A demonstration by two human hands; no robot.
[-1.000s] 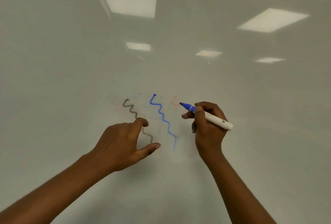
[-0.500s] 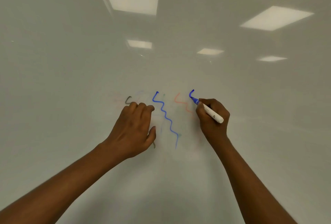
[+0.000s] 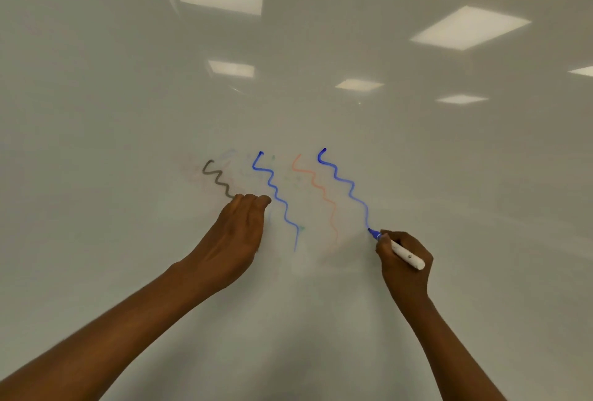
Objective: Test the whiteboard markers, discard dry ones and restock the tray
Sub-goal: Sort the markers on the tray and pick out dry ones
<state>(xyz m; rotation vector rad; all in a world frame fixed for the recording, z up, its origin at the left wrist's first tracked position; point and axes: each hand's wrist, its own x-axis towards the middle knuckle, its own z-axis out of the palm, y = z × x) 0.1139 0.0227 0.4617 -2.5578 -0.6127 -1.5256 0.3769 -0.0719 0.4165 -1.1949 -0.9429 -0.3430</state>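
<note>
Now the right hand (image 3: 405, 272) pinches the blue marker (image 3: 408, 257), tip on the whiteboard (image 3: 465, 182) at the rightmost squiggle's (image 3: 351, 189) foot; left hand (image 3: 237, 233) rests loose-fingered on the grey line (image 3: 219, 179), holding nothing; open board stretches rightward.

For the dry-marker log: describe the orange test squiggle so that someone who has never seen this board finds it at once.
On the whiteboard, four wavy lines run down side by side near the middle. The orange squiggle is third from the left, between the left blue squiggle and the right blue squiggle. It alone is orange, and thin and faint beside its bold blue neighbours.
</note>
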